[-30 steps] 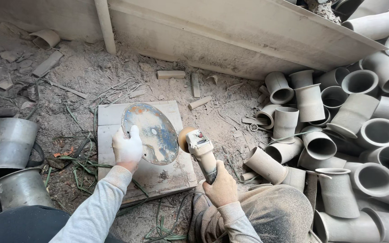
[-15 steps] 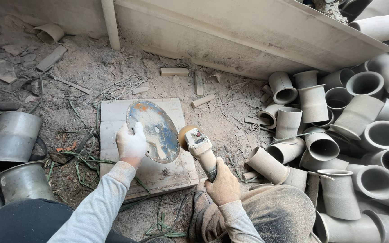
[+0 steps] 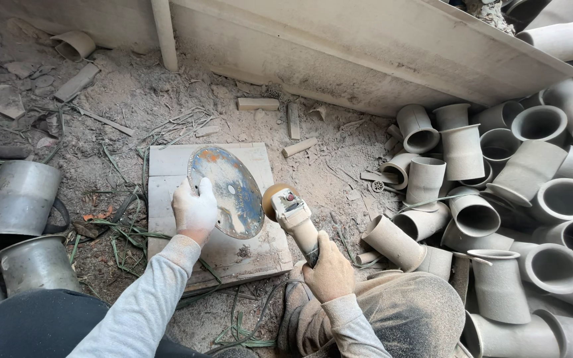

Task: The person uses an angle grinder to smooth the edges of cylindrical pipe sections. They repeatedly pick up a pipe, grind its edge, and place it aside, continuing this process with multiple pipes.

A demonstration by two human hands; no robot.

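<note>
My left hand [image 3: 195, 210], in a dusty white glove, grips the left edge of a round, worn metal disc [image 3: 232, 191] that is held tilted over a flat wooden board [image 3: 167, 166] on the ground. My right hand [image 3: 329, 268] is closed around the body of a small angle grinder [image 3: 290, 211], whose tan round head sits just right of the disc's edge. The grinder's cable runs down past my dusty knee [image 3: 399, 318]. Whether the head touches the disc is unclear.
A heap of grey cast pipe pieces [image 3: 499, 199] fills the right side. Several metal cans [image 3: 21, 199] stand at the left. A slanted board [image 3: 366, 53] and a post [image 3: 164, 33] lie behind. Wood scraps [image 3: 258, 104] and straw litter the dusty ground.
The view has shifted slightly. My left hand still holds the disc and the grinder head stays beside its right edge, a little closer than one second ago.
</note>
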